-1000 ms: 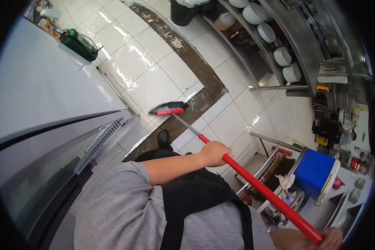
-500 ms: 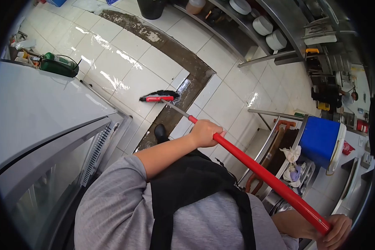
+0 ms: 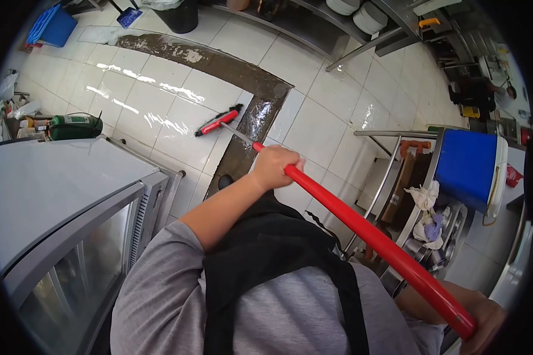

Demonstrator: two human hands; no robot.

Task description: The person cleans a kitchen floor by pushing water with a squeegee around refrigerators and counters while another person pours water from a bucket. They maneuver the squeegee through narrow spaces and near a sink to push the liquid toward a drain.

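Observation:
A long red handle (image 3: pixel 361 225) crosses the view diagonally, from the lower right to a red broom head (image 3: pixel 219 121) with black bristles on wet white tiles (image 3: pixel 172 124). My left hand (image 3: pixel 275 167) is wrapped round the handle near its metal lower part. At the lower right my right hand (image 3: pixel 485 322) grips the handle's top end. The broom head lies tilted beside a sunken brown strip (image 3: pixel 257 112) of floor that holds some water.
A white glass-door fridge (image 3: pixel 71 177) stands at the left, with a green cylinder (image 3: pixel 74 126) behind it. A black bin (image 3: pixel 177 16) and steel shelves are at the top. On the right, a blue cooler (image 3: pixel 465 163) sits on a metal rack. Another person (image 3: pixel 485 92) is at the far right.
The view has shifted, and the blue bin and dustpan show more fully at the top left. The broom head has turned from nearly level to slanting. Both hands keep their hold.

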